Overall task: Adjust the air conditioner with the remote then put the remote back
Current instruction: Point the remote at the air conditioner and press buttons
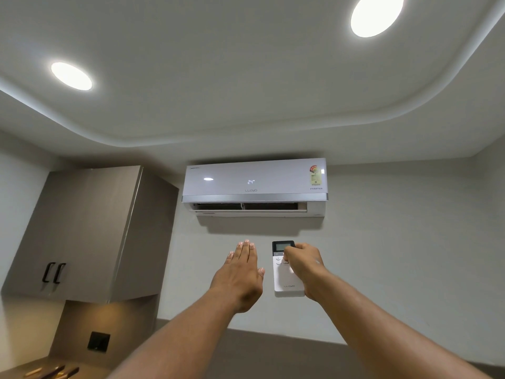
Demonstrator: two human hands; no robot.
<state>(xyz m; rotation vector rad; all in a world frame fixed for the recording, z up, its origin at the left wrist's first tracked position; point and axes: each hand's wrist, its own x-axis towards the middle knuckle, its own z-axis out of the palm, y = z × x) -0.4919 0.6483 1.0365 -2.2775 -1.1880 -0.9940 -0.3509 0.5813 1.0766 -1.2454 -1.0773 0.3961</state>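
Gripping the white remote [287, 272] along its right edge, the right hand [303, 266] holds it upright below the air conditioner [254, 184], thumb resting on the upper buttons, small screen end pointing up. The left hand [240, 274] is raised just beside the remote, flat and empty, fingers extended and together. The wall-mounted unit displays 24° and its louvre stands open. A brown wall cabinet [90, 231] hangs to the left.

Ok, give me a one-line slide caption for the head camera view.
Right hand aims the remote at the wall air conditioner showing 24, left hand raised flat beside it.
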